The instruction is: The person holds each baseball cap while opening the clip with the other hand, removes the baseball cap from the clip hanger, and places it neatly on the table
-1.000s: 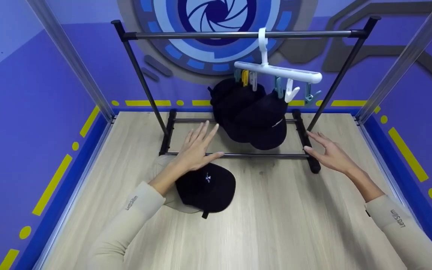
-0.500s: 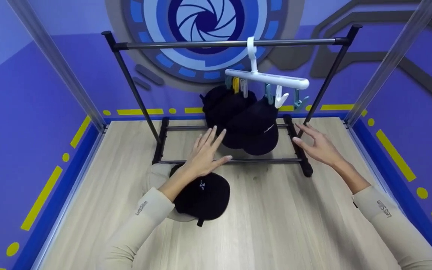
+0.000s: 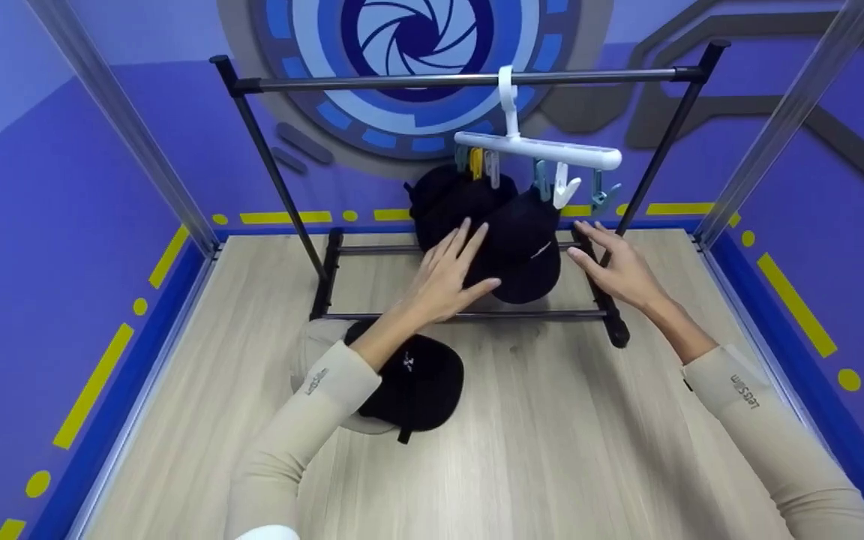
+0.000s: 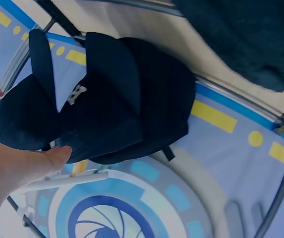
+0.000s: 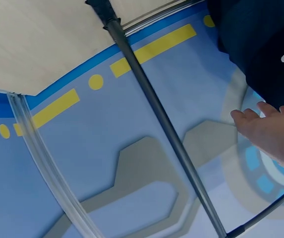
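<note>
Two bare hands stretch out in front of us, both with fingers extended and thumb standing apart, gripping nothing. In the head view, the left hand (image 3: 447,281) overlaps the lower left part of the dark caps (image 3: 518,240); we cannot tell whether it touches them. The right hand (image 3: 623,270) is just to the right of the same caps, in front of the rack's right side.

We see those caps bunched beneath a white hanger (image 3: 544,150), where a yellow clip (image 3: 476,163) and several others line the underside. The hanger hooks over the top rail of a black rack (image 3: 372,82), which stands on the pale wooden desk (image 3: 537,450). One cap front bears a small white mark.

Nearer to us, below the left forearm, a black cap (image 3: 424,386) lies on the desk, partly covering a beige cap (image 3: 316,346). Behind the rack we see a blue and purple wall (image 3: 132,120).
</note>
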Demonstrator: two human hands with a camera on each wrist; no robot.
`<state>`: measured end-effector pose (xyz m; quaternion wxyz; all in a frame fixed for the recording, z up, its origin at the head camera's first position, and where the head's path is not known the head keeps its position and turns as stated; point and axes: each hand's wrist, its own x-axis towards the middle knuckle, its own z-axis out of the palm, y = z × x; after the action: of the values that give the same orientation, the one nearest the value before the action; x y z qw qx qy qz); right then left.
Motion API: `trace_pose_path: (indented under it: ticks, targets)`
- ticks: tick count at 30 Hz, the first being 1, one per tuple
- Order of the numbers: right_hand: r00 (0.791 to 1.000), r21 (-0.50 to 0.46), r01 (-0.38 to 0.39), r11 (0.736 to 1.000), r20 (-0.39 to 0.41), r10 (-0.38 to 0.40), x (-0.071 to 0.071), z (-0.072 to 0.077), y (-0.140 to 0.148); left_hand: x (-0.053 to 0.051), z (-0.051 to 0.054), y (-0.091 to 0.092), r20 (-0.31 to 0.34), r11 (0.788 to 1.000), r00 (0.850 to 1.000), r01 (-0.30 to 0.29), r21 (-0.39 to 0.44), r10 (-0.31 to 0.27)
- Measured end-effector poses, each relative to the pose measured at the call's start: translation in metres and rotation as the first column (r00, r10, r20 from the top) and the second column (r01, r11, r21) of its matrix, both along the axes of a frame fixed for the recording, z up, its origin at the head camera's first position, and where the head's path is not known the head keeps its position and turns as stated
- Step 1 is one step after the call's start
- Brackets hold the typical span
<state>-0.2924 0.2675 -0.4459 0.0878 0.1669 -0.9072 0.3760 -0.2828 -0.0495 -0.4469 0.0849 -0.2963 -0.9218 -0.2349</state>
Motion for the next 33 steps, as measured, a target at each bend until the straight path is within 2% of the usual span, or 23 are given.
trace_pose_path:
  ticks: [6, 11, 15, 18, 20, 22, 25, 30, 33]
  targets:
    - [0.999, -0.052, -0.018, 0.998, -0.031, 0.017, -0.008, 0.009, -0.01, -0.01, 0.014, 0.018, -0.038, 1.0, 0.999, 0.004, 0.012, -0.004]
    - [0.996, -0.139, -0.004, 0.99, -0.085, -0.008, -0.014, 0.025, -0.017, -0.017, 0.025, 0.033, -0.061, 1.0, 0.998, 0.006, 0.02, -0.005]
    - [0.998, -0.215, 0.035, 0.976, -0.042, -0.045, -0.018, 0.04, -0.02, -0.019, 0.032, 0.043, -0.046, 0.999, 0.999, 0.004, 0.052, -0.002]
    - [0.998, -0.298, 0.057, 0.953, -0.014, -0.064, -0.024, 0.055, -0.022, -0.022, 0.038, 0.048, -0.045, 0.994, 0.999, 0.018, 0.111, -0.014]
    - [0.999, -0.375, 0.031, 0.926, 0.0, -0.034, -0.03, 0.065, -0.024, -0.026, 0.043, 0.05, -0.043, 0.987, 0.999, 0.035, 0.156, -0.028]
    - [1.0, -0.455, -0.02, 0.89, 0.011, 0.028, -0.034, 0.073, -0.026, -0.028, 0.046, 0.052, -0.034, 0.98, 0.998, 0.052, 0.191, -0.047]
    - [0.992, -0.505, -0.093, 0.858, 0.022, 0.121, -0.035, 0.081, -0.029, -0.029, 0.05, 0.054, -0.022, 0.97, 0.997, 0.071, 0.231, -0.068]
    - [0.977, -0.49, -0.171, 0.855, 0.029, 0.212, -0.035, 0.084, -0.032, -0.029, 0.054, 0.057, -0.018, 0.956, 0.998, 0.067, 0.284, -0.065]
    - [0.968, -0.503, -0.187, 0.844, 0.053, 0.245, -0.037, 0.084, -0.034, -0.03, 0.056, 0.058, -0.018, 0.954, 0.999, 0.053, 0.296, -0.05]
